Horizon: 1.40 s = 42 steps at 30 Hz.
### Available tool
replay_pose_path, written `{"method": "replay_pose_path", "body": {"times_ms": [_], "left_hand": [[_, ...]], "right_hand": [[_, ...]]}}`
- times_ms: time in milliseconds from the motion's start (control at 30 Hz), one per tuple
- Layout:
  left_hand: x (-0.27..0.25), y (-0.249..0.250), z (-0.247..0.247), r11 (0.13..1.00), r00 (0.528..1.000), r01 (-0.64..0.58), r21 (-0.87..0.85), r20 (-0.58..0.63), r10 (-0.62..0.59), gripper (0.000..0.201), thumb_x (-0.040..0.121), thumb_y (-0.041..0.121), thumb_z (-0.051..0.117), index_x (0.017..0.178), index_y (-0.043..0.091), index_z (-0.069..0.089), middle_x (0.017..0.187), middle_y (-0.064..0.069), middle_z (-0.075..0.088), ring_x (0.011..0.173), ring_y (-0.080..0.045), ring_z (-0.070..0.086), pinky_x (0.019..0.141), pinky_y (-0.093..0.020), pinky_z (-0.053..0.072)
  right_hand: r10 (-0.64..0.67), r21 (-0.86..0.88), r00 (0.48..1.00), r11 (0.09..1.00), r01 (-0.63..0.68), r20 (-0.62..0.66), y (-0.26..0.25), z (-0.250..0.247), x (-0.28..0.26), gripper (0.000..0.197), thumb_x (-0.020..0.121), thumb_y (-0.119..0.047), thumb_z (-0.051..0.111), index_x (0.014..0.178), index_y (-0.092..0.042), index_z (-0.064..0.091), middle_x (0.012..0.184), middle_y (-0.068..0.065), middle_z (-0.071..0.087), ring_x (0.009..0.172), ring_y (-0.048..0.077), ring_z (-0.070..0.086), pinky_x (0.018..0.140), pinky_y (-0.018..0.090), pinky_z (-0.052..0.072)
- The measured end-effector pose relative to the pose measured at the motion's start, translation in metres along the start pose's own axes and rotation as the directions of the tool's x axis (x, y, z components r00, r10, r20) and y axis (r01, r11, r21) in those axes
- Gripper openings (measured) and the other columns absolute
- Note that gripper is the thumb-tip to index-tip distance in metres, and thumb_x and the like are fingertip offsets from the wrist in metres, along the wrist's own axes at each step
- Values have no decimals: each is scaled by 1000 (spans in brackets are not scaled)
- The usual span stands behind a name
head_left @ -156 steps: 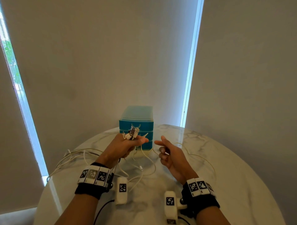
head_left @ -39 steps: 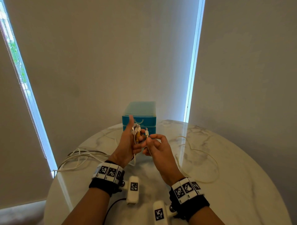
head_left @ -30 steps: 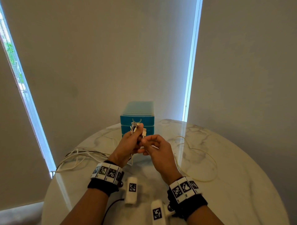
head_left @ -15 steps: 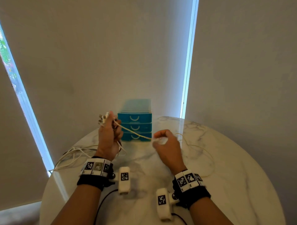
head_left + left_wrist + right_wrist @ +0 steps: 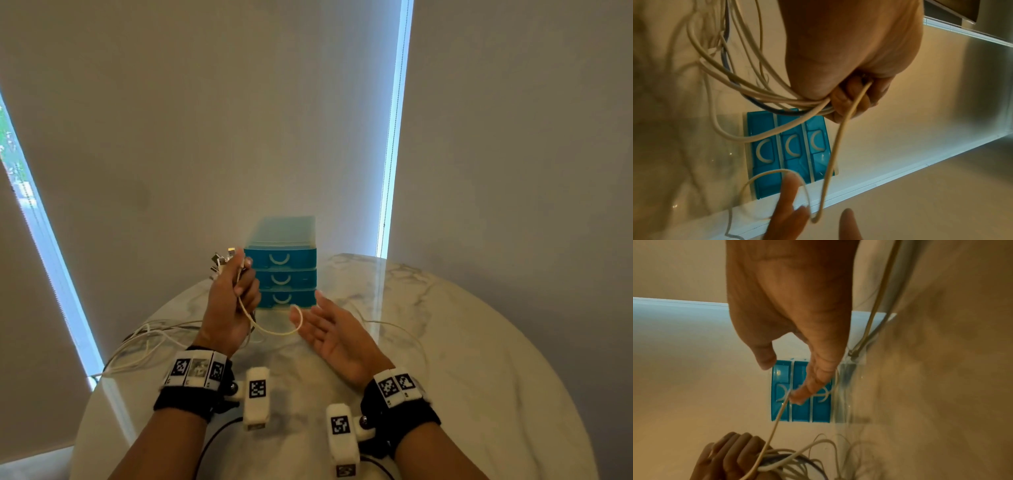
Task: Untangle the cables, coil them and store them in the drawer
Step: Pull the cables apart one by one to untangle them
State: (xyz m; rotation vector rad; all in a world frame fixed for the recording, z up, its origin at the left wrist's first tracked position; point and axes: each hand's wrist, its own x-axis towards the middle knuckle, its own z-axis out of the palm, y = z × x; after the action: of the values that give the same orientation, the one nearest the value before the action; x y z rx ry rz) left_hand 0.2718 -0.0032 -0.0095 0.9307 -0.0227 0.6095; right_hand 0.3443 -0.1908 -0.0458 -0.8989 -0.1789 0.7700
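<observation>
1. White marble with grey veining forms the round tabletop (image 5: 479,342); its surface is glossy and reflects the window light.
2. A translucent blue plastic drawer unit (image 5: 281,274) stands at the far edge of the tabletop. It is box-shaped, with three stacked drawers, all closed, each bearing a pale crescent-shaped handle.
3. The left hand (image 5: 229,308) is raised above the tabletop, just left of the drawer unit. Its fingers are curled round a bundle of cables (image 5: 748,91), gripping them in the fist.
4. The cables are thin, round and smooth. Most are cream-white; one is grey-blue. Their metal-tipped connectors (image 5: 222,262) project above the fist.
5. Below the fist, the bundle hangs in loose arcs and trails across the left edge of the tabletop (image 5: 144,342).
6. One single cream cable (image 5: 270,330) leaves the left fist, sags in a shallow curve and rises to the right hand (image 5: 335,335).
7. The right hand is held palm-up with fingers straight and spread, in front of the drawer unit. The cable loops over its fingertips (image 5: 789,183) without being pinched.
8. A further length of cream cable (image 5: 404,332) lies in a wide arc on the right side of the tabletop.
9. Each wrist carries a black band with square printed markers and a white camera housing.
</observation>
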Motion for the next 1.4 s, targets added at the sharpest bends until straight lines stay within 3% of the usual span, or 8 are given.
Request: {"method": "replay_pose_path", "body": {"times_ms": [167, 300, 367, 533, 767, 900, 1133, 1400], "left_hand": [[0, 1, -1, 1000, 1000, 3, 13, -26, -3, 43, 107, 56, 54, 79, 23, 55, 52, 7, 30, 42, -6, 23, 40, -23, 18], [0, 1, 0, 999, 999, -21, 48, -31, 23, 40, 103, 56, 63, 79, 25, 53, 55, 6, 29, 44, -6, 23, 40, -23, 20], [-1, 1, 1, 998, 1000, -24, 51, -18, 25, 39, 104, 52, 64, 78, 25, 51, 55, 7, 28, 43, -6, 22, 40, -23, 18], [-6, 5, 8, 998, 1000, 5, 61, 7, -5, 39, 107, 39, 63, 70, 28, 56, 53, 8, 24, 49, -10, 12, 45, -26, 11], [-4, 12, 1, 1000, 994, -9, -2, -108, 9, 50, 105, 25, 65, 61, 29, 42, 48, 10, 22, 40, -6, 17, 43, -26, 12], [-4, 4, 3, 987, 992, 48, 153, -124, -29, 33, 94, 30, 79, 71, 29, 54, 53, 8, 26, 43, -8, 20, 42, -26, 15], [-13, -2, 13, 837, 975, 215, 504, -65, -211, 59, 93, 65, 70, 111, 10, 83, 56, 4, 26, 48, -10, 17, 51, -30, 10], [-12, 2, 13, 877, 999, 35, 480, -8, -35, 39, 102, 45, 66, 97, 8, 80, 50, 4, 31, 41, -9, 20, 42, -25, 14]], "right_hand": [[-183, 376, 983, 911, 170, -2, -20, -12, -6, 39, 104, -13, 67, 140, -1, 57, 134, 21, 73, 129, 29, 69, 112, 39, 51], [-15, -212, 998, 977, 0, -68, -15, -11, -10, 43, 93, -47, 78, 104, -6, 70, 94, 10, 75, 87, 20, 70, 82, 31, 59], [121, -389, 992, 913, -125, -35, -2, 1, -12, 60, 92, -61, 73, 110, -4, 71, 95, 12, 77, 86, 23, 72, 87, 36, 59], [-49, 127, 993, 991, 34, 111, -2, 12, -3, 61, 100, -46, 70, 139, 1, 65, 132, 14, 75, 135, 30, 64, 114, 42, 49], [-227, 424, 965, 868, 261, -129, -41, -41, 7, 22, 104, -36, 66, 103, -14, 65, 94, 3, 69, 83, 15, 69, 80, 30, 53], [-333, 123, 911, 921, 370, -246, -33, -36, 7, 22, 109, -13, 57, 127, -1, 64, 106, 8, 72, 75, 12, 64, 62, 24, 52], [-235, -446, 929, 825, 347, 286, -1, 11, -12, 24, 108, -8, 58, 132, -2, 61, 102, 9, 78, 63, 11, 55, 61, 21, 48], [-130, -581, 976, 787, 208, 174, -2, 6, -13, 24, 110, -25, 60, 127, -11, 70, 115, 3, 82, 87, 19, 74, 66, 23, 51]]}}
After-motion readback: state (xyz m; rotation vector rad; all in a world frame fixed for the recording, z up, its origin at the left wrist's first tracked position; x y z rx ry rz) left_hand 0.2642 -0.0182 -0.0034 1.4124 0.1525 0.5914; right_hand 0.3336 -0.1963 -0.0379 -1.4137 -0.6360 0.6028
